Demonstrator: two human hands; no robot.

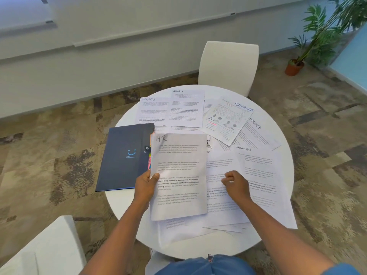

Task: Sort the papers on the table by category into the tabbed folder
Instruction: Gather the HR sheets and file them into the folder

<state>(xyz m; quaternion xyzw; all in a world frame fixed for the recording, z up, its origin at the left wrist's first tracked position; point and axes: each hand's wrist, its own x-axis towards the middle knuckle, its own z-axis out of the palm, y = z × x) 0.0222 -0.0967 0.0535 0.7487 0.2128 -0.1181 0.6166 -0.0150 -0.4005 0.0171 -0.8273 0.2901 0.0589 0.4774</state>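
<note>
I am looking down on a round white worktop [127, 197] standing on a mottled brown and grey carpet [49, 155], with a white chair [228, 66] pushed in at its far side and the corner of another white seat [39, 249] at my near left. A pale wall [99, 62] with a ledge runs behind, and a potted plant [309, 46] in a terracotta pot stands in the far right corner by a light blue panel. Printed papers cover most of the surface, overlapping each other: a sheet marked SPORTS [151, 110] and one marked ADMIN [186, 108] at the far side, a FINANCE sheet [228, 120] lying askew to their right, a second SPORTS sheet [258, 133] partly beneath it, and another ADMIN sheet [258, 167] on the right. The dark tabbed folder [125, 155] lies shut at the left edge of the worktop, partly overhanging it, with coloured tabs showing along its right side. My left hand [146, 185] pinches the left edge of the HR sheet [178, 175], thumb on top, and the sheet is raised above the pile, just beside the folder. My right hand [235, 183] is loosely curled over the papers to the right of that sheet; I cannot tell whether it has hold of a page.
</note>
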